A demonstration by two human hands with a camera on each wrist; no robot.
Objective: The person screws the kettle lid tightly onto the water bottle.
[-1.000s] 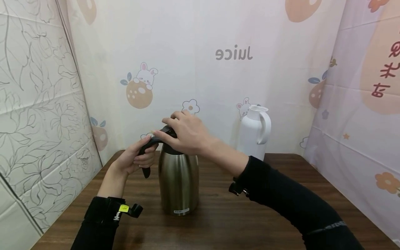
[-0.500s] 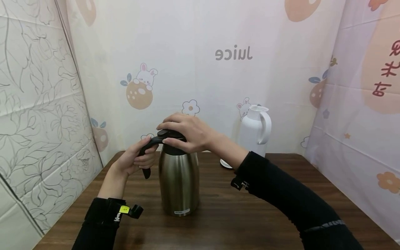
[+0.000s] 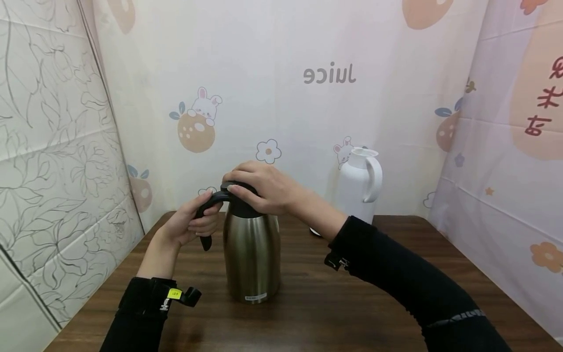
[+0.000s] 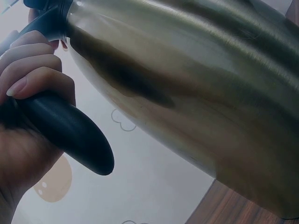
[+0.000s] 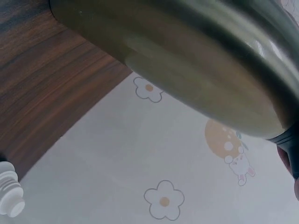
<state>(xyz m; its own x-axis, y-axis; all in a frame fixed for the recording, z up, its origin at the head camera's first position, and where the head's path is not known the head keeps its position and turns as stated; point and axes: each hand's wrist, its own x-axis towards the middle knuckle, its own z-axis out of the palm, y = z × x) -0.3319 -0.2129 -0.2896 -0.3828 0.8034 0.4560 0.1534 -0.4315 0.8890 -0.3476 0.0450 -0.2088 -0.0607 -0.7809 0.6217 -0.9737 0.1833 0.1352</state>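
A brushed-steel thermos jug (image 3: 251, 259) with a black neck stands upright on the table. My left hand (image 3: 190, 224) grips its black handle (image 4: 70, 133), fingers curled round it, and the handle's rounded lower end sticks out below. Over the top lies my right hand (image 3: 268, 188), holding the black lid (image 3: 226, 186) with the thumb along the near side and the fingers across the far side. Most of the lid is hidden under that hand. In the right wrist view the jug body (image 5: 187, 60) fills the upper part, with its black neck at the right edge.
A white jug (image 3: 357, 183) without a lid on its mouth stands at the back right, partly behind my right forearm. A white ridged stopper (image 5: 10, 189) lies near it on the dark wooden table (image 3: 334, 303). Printed curtains (image 3: 281, 112) enclose the table's back and sides.
My right hand has come down slightly on the jug's top, and the lid, tilted and higher before, now sits lower on the neck. My left hand keeps its grip on the handle.
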